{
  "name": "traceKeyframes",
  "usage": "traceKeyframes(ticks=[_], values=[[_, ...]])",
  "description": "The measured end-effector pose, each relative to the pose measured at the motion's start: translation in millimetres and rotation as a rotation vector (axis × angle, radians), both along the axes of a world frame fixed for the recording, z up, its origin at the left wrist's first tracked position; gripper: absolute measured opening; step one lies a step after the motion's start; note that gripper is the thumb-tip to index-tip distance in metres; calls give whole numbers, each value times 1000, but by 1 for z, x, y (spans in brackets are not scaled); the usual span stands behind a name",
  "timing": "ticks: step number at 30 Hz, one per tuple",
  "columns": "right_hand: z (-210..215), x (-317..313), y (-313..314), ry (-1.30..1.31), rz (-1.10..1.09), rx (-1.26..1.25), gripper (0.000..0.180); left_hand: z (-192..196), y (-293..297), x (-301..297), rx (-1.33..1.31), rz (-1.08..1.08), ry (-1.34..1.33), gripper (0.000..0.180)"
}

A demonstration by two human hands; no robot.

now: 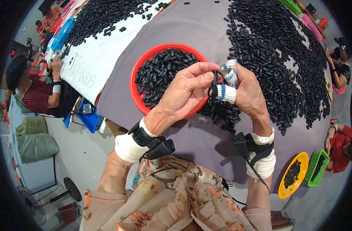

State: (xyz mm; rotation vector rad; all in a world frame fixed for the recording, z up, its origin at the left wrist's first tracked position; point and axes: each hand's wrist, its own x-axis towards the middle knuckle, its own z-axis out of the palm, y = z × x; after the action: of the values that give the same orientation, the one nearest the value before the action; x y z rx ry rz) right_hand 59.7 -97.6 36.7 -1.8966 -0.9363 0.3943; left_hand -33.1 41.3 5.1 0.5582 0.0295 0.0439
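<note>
My left hand (185,92) and my right hand (243,90) meet above the grey table (199,30), both pinching one small black plastic part (215,79) between their fingertips. White and blue fabric guards wrap my right thumb and forefinger. Just behind my left hand stands a red bowl (135,82) filled with the same black parts. A large heap of black parts (276,57) spreads over the table to the right and reaches under my hands. Black wrist devices over white cuffs sit on both forearms.
A second heap of black parts (102,15) lies on a white sheet at the far left. A yellow bowl (293,175) and a green basket (317,166) stand at the lower right. Other people sit at the left (37,90) and right (339,67) edges.
</note>
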Motion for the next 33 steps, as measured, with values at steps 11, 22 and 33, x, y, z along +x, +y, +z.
traceKeyframes(ticks=[11,22,33], values=[[4,0,-3,57,68,-6,31,-2,-2,0,5,-26,-9,19],[10,-1,-2,38,103,-52,35,-5,0,2,-68,-60,5,21],[7,0,0,30,127,-54,35,-2,1,1,-26,-51,40,21]])
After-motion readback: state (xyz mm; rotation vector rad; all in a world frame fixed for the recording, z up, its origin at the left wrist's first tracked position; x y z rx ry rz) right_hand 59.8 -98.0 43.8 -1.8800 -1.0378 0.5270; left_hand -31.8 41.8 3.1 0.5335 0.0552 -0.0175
